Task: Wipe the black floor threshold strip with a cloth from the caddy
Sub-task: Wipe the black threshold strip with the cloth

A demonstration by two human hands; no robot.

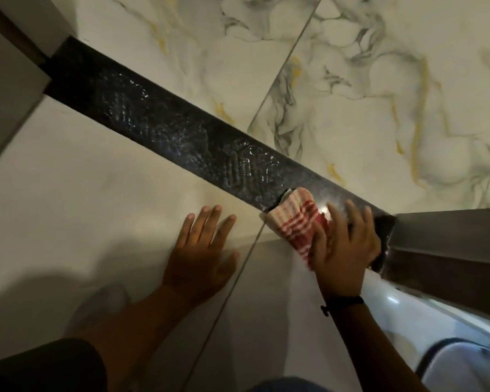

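The black threshold strip point(164, 125) runs diagonally across the floor from upper left to lower right, streaked with wet smears. A red-and-white checked cloth point(293, 219) lies bunched on the strip's right end. My right hand point(344, 247) presses down on the cloth, fingers spread over it, beside the door frame. My left hand point(203, 250) rests flat on the pale floor tile just below the strip, fingers apart, holding nothing.
A grey door frame point(447, 241) stands at the strip's right end and another frame point(12, 60) at the upper left. Marbled tiles point(365, 94) lie beyond the strip. A white container with a dark rim point(464, 360) sits at the bottom right.
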